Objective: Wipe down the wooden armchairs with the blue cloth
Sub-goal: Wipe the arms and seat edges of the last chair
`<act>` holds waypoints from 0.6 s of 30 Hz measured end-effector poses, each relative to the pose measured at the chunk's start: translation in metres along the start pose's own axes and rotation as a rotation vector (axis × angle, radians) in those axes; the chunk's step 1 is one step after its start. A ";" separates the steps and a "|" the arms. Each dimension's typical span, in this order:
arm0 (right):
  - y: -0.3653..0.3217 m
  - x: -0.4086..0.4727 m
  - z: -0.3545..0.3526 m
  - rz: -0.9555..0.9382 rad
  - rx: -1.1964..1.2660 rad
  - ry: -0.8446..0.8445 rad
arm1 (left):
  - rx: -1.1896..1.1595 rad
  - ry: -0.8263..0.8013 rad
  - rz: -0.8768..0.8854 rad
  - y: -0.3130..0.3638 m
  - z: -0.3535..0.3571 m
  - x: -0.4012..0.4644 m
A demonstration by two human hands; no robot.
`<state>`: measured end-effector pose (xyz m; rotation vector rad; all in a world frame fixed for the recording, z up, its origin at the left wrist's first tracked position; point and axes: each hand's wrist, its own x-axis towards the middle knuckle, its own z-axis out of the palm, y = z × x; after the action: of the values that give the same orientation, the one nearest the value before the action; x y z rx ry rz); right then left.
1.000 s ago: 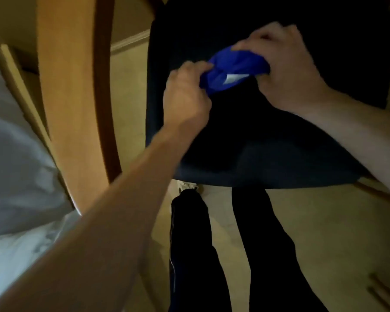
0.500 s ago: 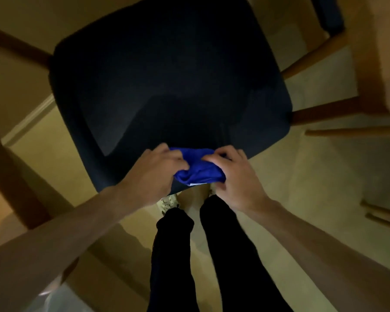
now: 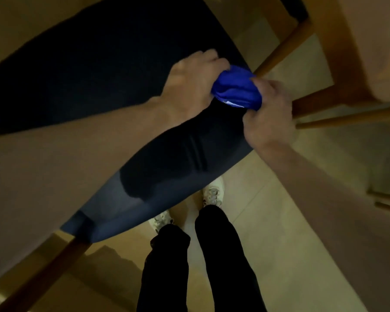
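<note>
— What is underfoot?
— A pale beige tiled floor (image 3: pixel 268 212), dimly lit and yellowish.
— And off to the right?
— Light wooden furniture legs (image 3: pixel 338 119) beneath a tan wooden tabletop edge (image 3: pixel 369 52).

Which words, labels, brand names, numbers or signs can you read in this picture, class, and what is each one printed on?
None can be read.
The only candidate is a small white tag on the blue cloth, bunched between the left hand and right hand over the dark chair seat: too small and blurred to show any print.
The seat, wooden chair legs, trousers and shoes show no text.
</note>
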<state>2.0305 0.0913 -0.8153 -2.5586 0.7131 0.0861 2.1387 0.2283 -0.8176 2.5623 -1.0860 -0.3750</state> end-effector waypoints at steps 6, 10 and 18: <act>-0.013 -0.092 0.018 -0.038 0.078 -0.125 | -0.026 -0.141 0.134 -0.007 -0.006 -0.098; -0.005 -0.106 0.007 -0.169 0.024 -0.325 | 0.127 -0.248 0.199 -0.003 -0.010 -0.122; 0.001 0.018 -0.023 -0.110 -0.119 -0.051 | 0.086 0.175 -0.025 0.025 -0.021 0.034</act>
<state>2.0439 0.0715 -0.7989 -2.6931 0.5620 0.1609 2.1532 0.1911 -0.7926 2.6284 -1.0280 -0.1095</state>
